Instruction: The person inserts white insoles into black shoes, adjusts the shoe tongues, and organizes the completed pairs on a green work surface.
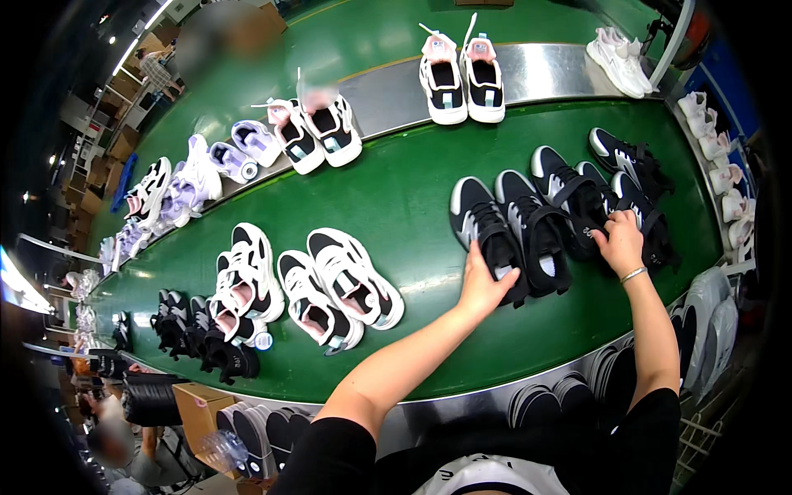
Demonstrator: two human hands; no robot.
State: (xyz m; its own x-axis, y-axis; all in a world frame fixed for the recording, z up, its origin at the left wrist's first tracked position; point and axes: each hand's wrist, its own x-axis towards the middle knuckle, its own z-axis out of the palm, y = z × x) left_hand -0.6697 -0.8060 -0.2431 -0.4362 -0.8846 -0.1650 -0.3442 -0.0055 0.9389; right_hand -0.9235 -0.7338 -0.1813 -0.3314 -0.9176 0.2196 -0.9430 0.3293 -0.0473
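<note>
Several black sneakers with white toe edging lie on the green belt in front of me, toes pointing away. My left hand (485,286) is around the heel of the leftmost black sneaker (476,213), fingers along its outer side and thumb at the heel opening. A second black sneaker (521,208) lies close beside it, to the right. Farther right, my right hand (622,246) has its fingers bent at the collar of another black sneaker (569,186); its fingertips are partly hidden. More black sneakers (631,161) lie just beyond that hand.
White-and-black sneakers with pink linings (355,272) lie left on the green belt (412,247). Similar pairs (462,78) stand on the metal ledge (384,99) behind, near lilac sneakers (247,148). Insoles (536,404) are stacked along the near edge. Other people are at far left.
</note>
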